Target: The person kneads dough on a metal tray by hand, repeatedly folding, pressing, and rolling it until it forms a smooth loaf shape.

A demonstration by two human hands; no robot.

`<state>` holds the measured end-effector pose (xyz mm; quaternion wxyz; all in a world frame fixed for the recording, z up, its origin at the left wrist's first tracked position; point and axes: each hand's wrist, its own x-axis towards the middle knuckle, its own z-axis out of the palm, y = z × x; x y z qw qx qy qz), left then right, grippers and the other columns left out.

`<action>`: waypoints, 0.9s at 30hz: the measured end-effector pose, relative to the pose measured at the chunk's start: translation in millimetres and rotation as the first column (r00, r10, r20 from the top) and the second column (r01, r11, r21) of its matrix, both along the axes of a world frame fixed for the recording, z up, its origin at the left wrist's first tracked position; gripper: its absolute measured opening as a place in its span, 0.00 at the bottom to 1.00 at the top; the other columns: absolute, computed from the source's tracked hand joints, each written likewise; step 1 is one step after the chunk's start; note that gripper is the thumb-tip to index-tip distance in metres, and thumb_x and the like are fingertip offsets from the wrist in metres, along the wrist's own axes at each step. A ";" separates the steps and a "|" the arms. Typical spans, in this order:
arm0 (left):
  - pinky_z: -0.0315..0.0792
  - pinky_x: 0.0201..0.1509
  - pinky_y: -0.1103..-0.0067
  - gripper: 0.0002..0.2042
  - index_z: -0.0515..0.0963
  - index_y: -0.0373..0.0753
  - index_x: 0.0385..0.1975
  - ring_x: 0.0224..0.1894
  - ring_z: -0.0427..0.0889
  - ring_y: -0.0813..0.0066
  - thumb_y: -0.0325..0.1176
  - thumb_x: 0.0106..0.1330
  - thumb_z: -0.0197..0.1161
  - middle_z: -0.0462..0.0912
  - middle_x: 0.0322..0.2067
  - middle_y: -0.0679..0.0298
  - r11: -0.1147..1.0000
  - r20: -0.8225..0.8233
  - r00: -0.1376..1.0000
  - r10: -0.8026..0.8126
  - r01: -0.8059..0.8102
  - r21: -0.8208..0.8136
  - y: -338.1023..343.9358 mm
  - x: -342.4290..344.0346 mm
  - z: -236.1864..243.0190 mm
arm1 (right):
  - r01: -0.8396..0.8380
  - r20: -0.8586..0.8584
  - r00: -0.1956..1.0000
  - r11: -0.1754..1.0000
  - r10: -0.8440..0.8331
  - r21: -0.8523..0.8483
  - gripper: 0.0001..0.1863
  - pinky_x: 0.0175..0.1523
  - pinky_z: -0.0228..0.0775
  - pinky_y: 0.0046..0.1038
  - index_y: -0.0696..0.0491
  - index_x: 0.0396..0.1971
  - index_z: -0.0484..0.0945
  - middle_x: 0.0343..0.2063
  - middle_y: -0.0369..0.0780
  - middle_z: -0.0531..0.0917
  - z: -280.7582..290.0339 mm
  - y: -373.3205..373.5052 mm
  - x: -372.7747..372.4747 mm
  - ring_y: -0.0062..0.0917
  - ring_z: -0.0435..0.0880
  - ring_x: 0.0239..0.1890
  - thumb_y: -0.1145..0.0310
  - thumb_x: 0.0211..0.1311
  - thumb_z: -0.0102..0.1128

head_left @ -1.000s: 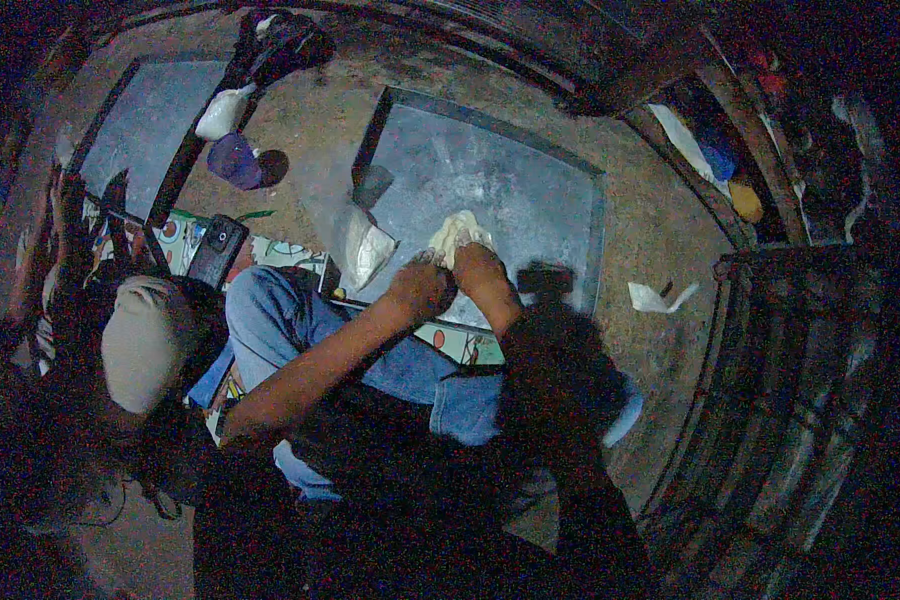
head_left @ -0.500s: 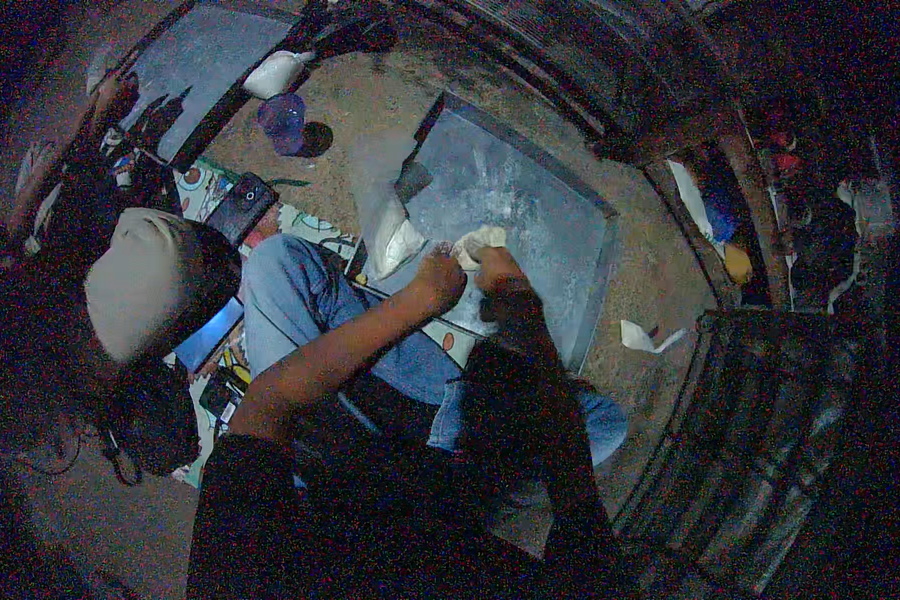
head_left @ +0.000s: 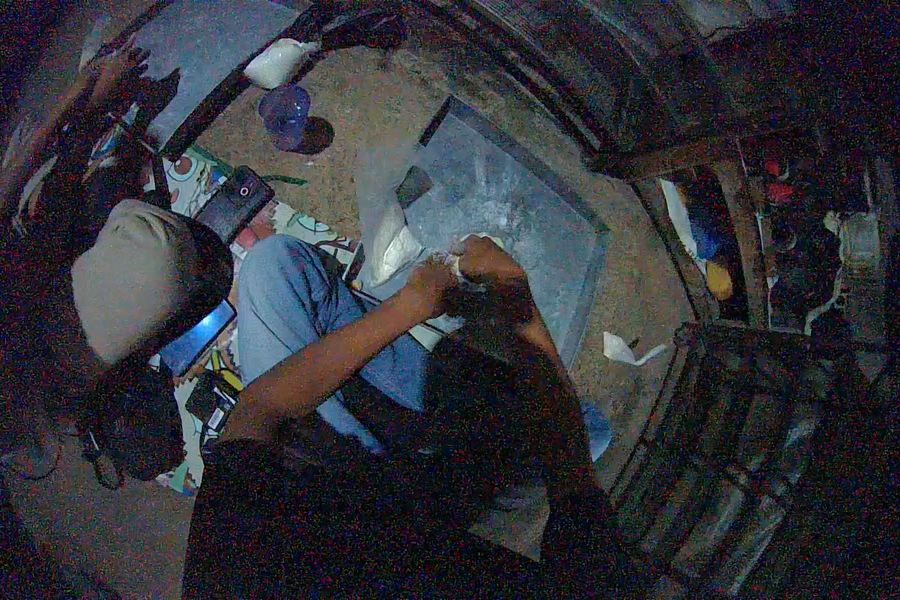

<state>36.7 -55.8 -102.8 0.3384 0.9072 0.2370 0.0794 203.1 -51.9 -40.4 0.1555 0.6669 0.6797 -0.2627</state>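
Observation:
My left hand [head_left: 434, 284] and my right hand [head_left: 492, 266] are closed close together over a grey tray [head_left: 550, 235] smeared with white powder. Between them they grip a soft whitish lump [head_left: 459, 262], mostly hidden by the fingers; its material cannot be made out for certain. Just left of my hands a clear plastic bag with white contents [head_left: 395, 250] rests at the tray's edge. A small dark grey piece [head_left: 413, 184] lies near the tray's far left side.
Another person in a pale cap [head_left: 130, 285] sits at my left, a hand [head_left: 115, 75] over a second tray [head_left: 205, 50]. Around are a purple cup [head_left: 285, 115], a white bag [head_left: 278, 63], a dark phone [head_left: 232, 205], a lit screen [head_left: 198, 338], a white scrap [head_left: 630, 350] and a slatted rack [head_left: 720, 430].
My right hand has turned and closed further over the whitish lump, which shows less now. Both hands are slightly lower in view. The other person's hand has moved over the second tray.

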 end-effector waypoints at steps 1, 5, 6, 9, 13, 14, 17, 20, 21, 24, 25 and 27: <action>0.75 0.51 0.64 0.15 0.82 0.41 0.36 0.47 0.79 0.53 0.42 0.52 0.66 0.82 0.40 0.54 0.998 -0.089 0.994 -0.061 0.063 0.020 5.0 1.3 -4.7 | 0.052 -0.058 0.997 0.998 -0.055 -0.043 0.18 0.47 0.75 0.38 0.58 0.42 0.82 0.37 0.51 0.83 11.9 10.2 1.8 0.43 0.84 0.42 0.69 0.49 0.58; 0.75 0.52 0.63 0.17 0.82 0.43 0.38 0.47 0.80 0.52 0.45 0.51 0.67 0.82 0.39 0.54 0.993 -0.043 0.994 -0.099 0.102 0.059 4.1 -4.4 -12.7 | 0.297 -0.204 0.935 0.955 -0.290 0.004 0.17 0.48 0.75 0.41 0.58 0.41 0.82 0.39 0.52 0.83 49.5 15.3 4.6 0.45 0.83 0.42 0.69 0.52 0.56; 0.75 0.52 0.63 0.17 0.82 0.43 0.38 0.46 0.80 0.52 0.45 0.51 0.67 0.82 0.38 0.54 0.997 -0.060 0.997 -0.055 0.058 0.051 6.9 -14.6 -16.8 | 0.243 -0.201 0.958 0.950 -0.204 0.197 0.16 0.49 0.75 0.42 0.59 0.41 0.82 0.41 0.54 0.83 45.1 14.1 -6.3 0.48 0.83 0.44 0.68 0.54 0.54; 0.70 0.58 0.61 0.16 0.82 0.41 0.37 0.45 0.81 0.52 0.43 0.52 0.65 0.83 0.36 0.53 0.999 -0.068 0.997 -0.028 0.027 -0.018 -0.6 2.4 30.5 | 0.239 0.144 0.957 0.966 -0.252 0.104 0.14 0.48 0.75 0.43 0.59 0.37 0.82 0.37 0.53 0.83 28.4 -18.0 -3.1 0.48 0.83 0.41 0.68 0.51 0.57; 0.63 0.65 0.59 0.13 0.82 0.38 0.36 0.44 0.81 0.53 0.37 0.54 0.61 0.83 0.36 0.52 0.989 0.020 0.989 -0.144 0.144 0.025 3.7 -9.3 57.9 | 0.269 0.072 0.958 0.957 -0.277 0.106 0.13 0.46 0.75 0.44 0.60 0.32 0.82 0.36 0.54 0.83 -63.9 -54.6 27.1 0.48 0.83 0.40 0.68 0.48 0.60; 0.61 0.66 0.58 0.12 0.82 0.37 0.35 0.43 0.82 0.53 0.35 0.55 0.60 0.83 0.36 0.52 0.992 -0.054 0.992 -0.116 0.118 0.040 14.4 -29.9 40.7 | 0.096 0.077 0.992 0.994 -0.101 0.061 0.13 0.46 0.75 0.44 0.60 0.31 0.82 0.35 0.54 0.83 -71.4 -33.7 -6.7 0.48 0.83 0.39 0.68 0.48 0.60; 0.68 0.62 0.58 0.14 0.80 0.33 0.33 0.46 0.79 0.47 0.37 0.54 0.63 0.79 0.43 0.45 0.957 -0.083 0.984 -0.159 0.175 0.231 16.7 -24.0 38.2 | 0.029 0.097 0.995 0.998 -0.034 0.056 0.12 0.45 0.75 0.44 0.60 0.30 0.82 0.35 0.54 0.83 -50.3 -40.2 -2.3 0.48 0.83 0.39 0.68 0.48 0.60; 0.62 0.67 0.59 0.11 0.81 0.36 0.34 0.42 0.81 0.52 0.33 0.54 0.60 0.83 0.34 0.54 0.966 -0.057 0.978 -0.199 0.206 0.153 17.4 -3.5 58.9 | 0.140 0.007 0.990 0.989 -0.141 0.042 0.11 0.44 0.75 0.44 0.60 0.29 0.81 0.34 0.54 0.83 -19.1 -47.3 27.4 0.48 0.83 0.38 0.68 0.49 0.59; 0.62 0.67 0.61 0.14 0.80 0.33 0.39 0.49 0.79 0.49 0.33 0.55 0.61 0.82 0.42 0.50 0.987 -0.077 0.985 -0.156 0.153 -0.048 18.4 4.8 70.8 | 0.195 -0.031 0.981 0.980 -0.194 0.030 0.10 0.44 0.75 0.44 0.60 0.28 0.81 0.34 0.54 0.83 -8.0 -49.6 39.1 0.48 0.83 0.38 0.68 0.49 0.59; 0.65 0.65 0.60 0.20 0.74 0.32 0.49 0.50 0.78 0.45 0.37 0.59 0.62 0.78 0.48 0.45 1.000 0.417 0.909 0.023 -0.027 0.004 10.9 -4.0 79.1 | 0.312 -0.108 0.947 0.945 -0.302 0.098 0.10 0.43 0.76 0.44 0.59 0.27 0.81 0.33 0.54 0.83 17.7 -41.3 33.6 0.48 0.84 0.37 0.69 0.49 0.59; 0.67 0.64 0.60 0.21 0.73 0.31 0.51 0.54 0.76 0.43 0.35 0.60 0.60 0.77 0.51 0.44 0.989 0.362 0.932 -0.012 0.065 -0.136 13.9 4.6 58.6 | 0.331 -0.098 0.943 0.931 -0.319 0.152 0.09 0.43 0.76 0.44 0.59 0.27 0.81 0.33 0.53 0.83 29.2 -39.5 27.3 0.48 0.84 0.37 0.69 0.49 0.58; 0.63 0.67 0.62 0.20 0.74 0.29 0.51 0.61 0.69 0.46 0.33 0.60 0.58 0.72 0.57 0.44 0.999 0.211 0.977 0.032 -0.030 -0.013 7.0 12.5 18.3 | 0.343 -0.039 0.939 0.918 -0.343 0.199 0.09 0.42 0.76 0.44 0.59 0.26 0.81 0.32 0.53 0.83 27.2 -38.2 12.7 0.48 0.84 0.36 0.69 0.49 0.58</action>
